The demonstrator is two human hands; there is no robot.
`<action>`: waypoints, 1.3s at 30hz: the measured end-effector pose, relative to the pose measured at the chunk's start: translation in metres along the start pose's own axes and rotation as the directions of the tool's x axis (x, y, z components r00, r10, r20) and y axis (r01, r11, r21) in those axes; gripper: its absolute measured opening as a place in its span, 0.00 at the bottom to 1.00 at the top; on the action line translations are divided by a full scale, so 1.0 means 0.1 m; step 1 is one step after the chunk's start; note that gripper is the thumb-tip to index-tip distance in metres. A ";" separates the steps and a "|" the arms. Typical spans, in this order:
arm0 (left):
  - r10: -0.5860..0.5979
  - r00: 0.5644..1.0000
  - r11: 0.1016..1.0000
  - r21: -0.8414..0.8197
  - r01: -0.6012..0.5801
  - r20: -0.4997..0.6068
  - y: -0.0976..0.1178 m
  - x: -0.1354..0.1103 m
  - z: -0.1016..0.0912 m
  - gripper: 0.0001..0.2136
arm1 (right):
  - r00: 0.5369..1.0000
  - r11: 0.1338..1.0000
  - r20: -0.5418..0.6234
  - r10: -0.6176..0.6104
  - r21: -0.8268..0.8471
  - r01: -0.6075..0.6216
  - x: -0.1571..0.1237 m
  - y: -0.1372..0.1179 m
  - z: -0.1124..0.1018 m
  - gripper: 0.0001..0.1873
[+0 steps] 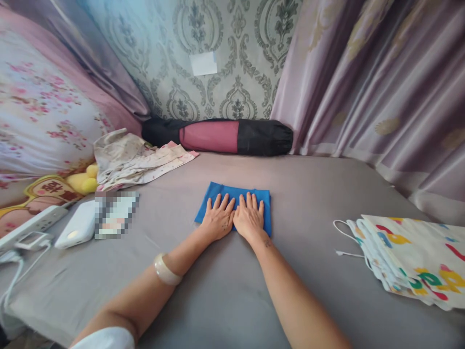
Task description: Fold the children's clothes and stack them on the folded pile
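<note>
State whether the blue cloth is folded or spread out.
Folded: under the left hand and right hand, the blue cloth forms a compact rectangle, with apparent layers at its right edge.

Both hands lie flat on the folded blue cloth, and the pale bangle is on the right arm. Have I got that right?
Not quite: in the head view, the pale bangle is on the left arm, not the right. The left hand and right hand do lie flat on the folded blue cloth.
</note>
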State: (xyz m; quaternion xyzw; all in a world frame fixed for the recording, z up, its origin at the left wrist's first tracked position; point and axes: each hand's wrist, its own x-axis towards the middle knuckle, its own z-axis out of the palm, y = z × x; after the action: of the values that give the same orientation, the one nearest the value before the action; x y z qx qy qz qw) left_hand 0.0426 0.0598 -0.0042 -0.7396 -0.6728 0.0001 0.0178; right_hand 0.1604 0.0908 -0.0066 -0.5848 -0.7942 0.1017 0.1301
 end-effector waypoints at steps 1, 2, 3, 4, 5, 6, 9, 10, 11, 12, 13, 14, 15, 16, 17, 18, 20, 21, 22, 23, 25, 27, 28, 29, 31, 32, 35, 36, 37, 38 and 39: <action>0.000 1.000 1.000 0.000 0.000 0.002 0.00 0.00 0.00 0.26 | 1.000 1.000 -0.003 0.000 -0.008 0.000 0.00 0.00 0.01 0.29; 0.002 1.000 1.000 0.002 -0.002 0.004 -0.01 0.00 0.01 0.26 | 1.000 1.000 -0.005 0.002 -0.014 -0.002 0.00 0.00 0.01 0.29; 0.005 1.000 1.000 0.006 -0.005 0.004 -0.02 0.00 0.01 0.26 | 1.000 1.000 -0.007 0.004 -0.018 -0.004 0.00 -0.01 0.01 0.29; 0.010 1.000 1.000 0.010 -0.010 0.003 -0.02 0.00 0.01 0.26 | 1.000 1.000 -0.009 0.006 -0.020 -0.006 0.00 -0.01 0.01 0.29; 0.013 1.000 1.000 0.015 -0.013 0.004 -0.03 -0.01 0.01 0.26 | 1.000 1.000 -0.011 0.006 -0.020 -0.007 0.00 -0.02 0.01 0.29; 0.014 1.000 1.000 0.020 -0.014 0.006 -0.03 -0.01 0.00 0.26 | 1.000 1.000 -0.012 0.005 -0.019 -0.006 0.00 -0.03 0.01 0.29; 0.004 1.000 1.000 0.031 -0.005 0.014 -0.04 0.00 -0.01 0.27 | 1.000 1.000 -0.014 0.005 -0.017 -0.005 0.01 -0.03 0.00 0.29; 0.002 1.000 0.999 0.032 -0.002 0.012 -0.04 0.01 0.00 0.27 | 1.000 1.000 -0.011 0.006 -0.019 -0.006 0.01 -0.03 0.00 0.29; 0.001 1.000 1.000 0.030 -0.002 0.006 -0.04 0.01 0.00 0.26 | 1.000 1.000 -0.006 0.007 -0.023 -0.007 0.01 -0.03 0.00 0.29; 0.003 1.000 1.000 0.023 -0.003 0.001 -0.04 0.01 0.01 0.26 | 1.000 1.000 0.000 0.007 -0.029 -0.007 0.01 -0.03 0.00 0.29; 0.003 1.000 1.000 0.010 -0.003 -0.004 -0.04 0.02 0.02 0.26 | 1.000 0.999 0.007 0.007 -0.037 -0.007 0.01 -0.02 0.00 0.29; 0.003 1.000 1.000 -0.007 -0.003 -0.003 -0.04 0.02 0.02 0.26 | 1.000 0.999 0.014 0.007 -0.046 -0.006 0.01 -0.02 0.00 0.29; 0.003 1.000 1.000 -0.029 -0.003 0.003 -0.04 0.02 0.01 0.26 | 1.000 0.998 0.021 0.009 -0.057 -0.008 0.00 -0.02 -0.01 0.28; 0.003 1.000 0.998 -0.055 -0.002 0.015 -0.04 0.02 0.00 0.26 | 1.000 0.998 0.028 0.012 -0.069 -0.010 0.00 -0.02 -0.02 0.28; 0.008 0.999 0.996 -0.084 -0.005 0.034 -0.06 0.02 -0.02 0.26 | 0.999 0.997 0.036 0.017 -0.081 -0.014 0.00 -0.03 -0.03 0.28; 0.016 0.998 0.993 -0.114 -0.010 0.053 -0.07 0.03 -0.05 0.26 | 0.999 0.996 0.046 0.022 -0.092 -0.017 0.00 -0.03 -0.04 0.28; 0.034 0.997 0.985 -0.173 -0.021 0.072 -0.12 0.05 -0.13 0.25 | 0.998 0.994 0.062 0.032 -0.108 -0.025 0.02 -0.05 -0.07 0.28; 0.033 0.998 0.980 -0.196 -0.020 0.063 -0.15 0.07 -0.17 0.25 | 0.997 0.993 0.063 0.035 -0.113 -0.028 0.04 -0.06 -0.09 0.28; 0.022 0.999 0.978 -0.208 -0.014 0.038 -0.19 0.10 -0.21 0.24 | 0.998 0.993 0.057 0.028 -0.117 -0.022 0.06 -0.08 -0.10 0.28; 0.010 1.000 0.978 -0.209 -0.009 0.001 -0.22 0.13 -0.23 0.24 | 0.999 0.993 0.042 0.012 -0.122 -0.007 0.08 -0.10 -0.11 0.28; 0.010 0.997 0.984 -0.177 -0.024 -0.079 -0.28 0.22 -0.25 0.24 | 0.999 0.990 0.003 -0.047 -0.135 0.047 0.14 -0.13 -0.11 0.28; 0.055 0.989 0.990 -0.124 -0.072 -0.136 -0.33 0.32 -0.21 0.24 | 0.994 0.983 -0.023 -0.110 -0.150 0.105 0.19 -0.14 -0.08 0.29; 0.079 0.985 0.990 -0.103 -0.095 -0.151 -0.35 0.36 -0.17 0.24 | 0.991 0.980 -0.030 -0.130 -0.156 0.124 0.21 -0.14 -0.06 0.29; 0.094 0.983 0.990 -0.090 -0.108 -0.156 -0.36 0.40 -0.12 0.24 | 0.990 0.978 -0.031 -0.140 -0.158 0.134 0.24 -0.13 -0.04 0.30; 0.096 0.986 0.990 -0.088 -0.108 -0.137 -0.38 0.45 -0.01 0.25 | 0.990 0.980 -0.016 -0.141 -0.147 0.137 0.27 -0.10 0.02 0.30; 0.092 0.988 0.990 -0.095 -0.103 -0.120 -0.38 0.47 0.04 0.25 | 0.991 0.982 -0.007 -0.134 -0.138 0.132 0.28 -0.08 0.05 0.30; 0.083 0.992 0.990 -0.109 -0.093 -0.100 -0.38 0.49 0.13 0.26 | 0.994 0.987 0.007 -0.112 -0.116 0.112 0.29 -0.04 0.10 0.30; 0.080 0.991 0.990 -0.109 -0.091 -0.103 -0.38 0.49 0.14 0.26 | 0.994 0.988 0.005 -0.109 -0.114 0.109 0.29 -0.04 0.11 0.30; 0.078 0.992 0.990 -0.109 -0.089 -0.103 -0.38 0.49 0.15 0.26 | 0.994 0.988 0.004 -0.106 -0.111 0.106 0.29 -0.04 0.12 0.30; 0.077 0.992 0.990 -0.110 -0.088 -0.097 -0.38 0.49 0.14 0.26 | 0.994 0.989 0.004 -0.105 -0.109 0.105 0.29 -0.04 0.12 0.30; 0.079 0.993 0.990 -0.111 -0.088 -0.087 -0.38 0.49 0.13 0.26 | 0.995 0.989 0.005 -0.104 -0.106 0.104 0.29 -0.05 0.11 0.30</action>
State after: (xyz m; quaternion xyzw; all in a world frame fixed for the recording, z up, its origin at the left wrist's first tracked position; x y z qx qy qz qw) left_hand 0.0094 0.1123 -0.0146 -0.7663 -0.6388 -0.0682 0.0029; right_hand 0.1442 0.1169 -0.0129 -0.5486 -0.8279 0.0526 0.1041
